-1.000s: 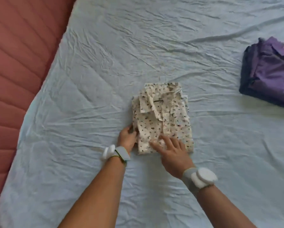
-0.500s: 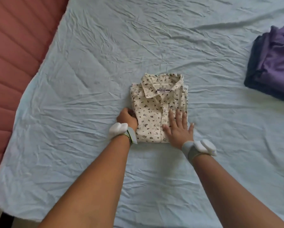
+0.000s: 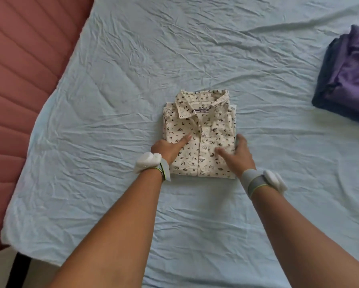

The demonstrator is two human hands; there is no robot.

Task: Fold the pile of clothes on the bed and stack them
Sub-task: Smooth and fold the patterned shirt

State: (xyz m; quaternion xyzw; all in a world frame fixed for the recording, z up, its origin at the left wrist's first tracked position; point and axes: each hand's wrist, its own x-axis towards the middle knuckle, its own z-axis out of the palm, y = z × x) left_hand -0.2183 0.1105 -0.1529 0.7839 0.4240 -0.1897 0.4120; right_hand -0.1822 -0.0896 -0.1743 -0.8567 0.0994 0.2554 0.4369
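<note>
- We have the printed shirt (image 3: 199,134) folded into a neat rectangle, collar up and facing away from us, lying on the bed (image 3: 116,84) about midway across, nearer the near edge than the far one.
- Our left hand (image 3: 167,148) grasps the shirt's left edge, thumb laid on top and the other fingers hidden, apparently tucked beneath the fold.
- Our right hand (image 3: 237,155) grasps the right edge likewise: thumb on the cloth, fingers curled round the side.
- We judge the folding of this piece done; the step in hand is taking it up to be stacked.
- The folded purple clothes (image 3: 349,80) sit at the bed's right edge, well apart from the shirt; that looks to us like the stack.
- Next we need to lift with both hands level so the folds hold, carry rightward, and set it squarely on top.
</note>
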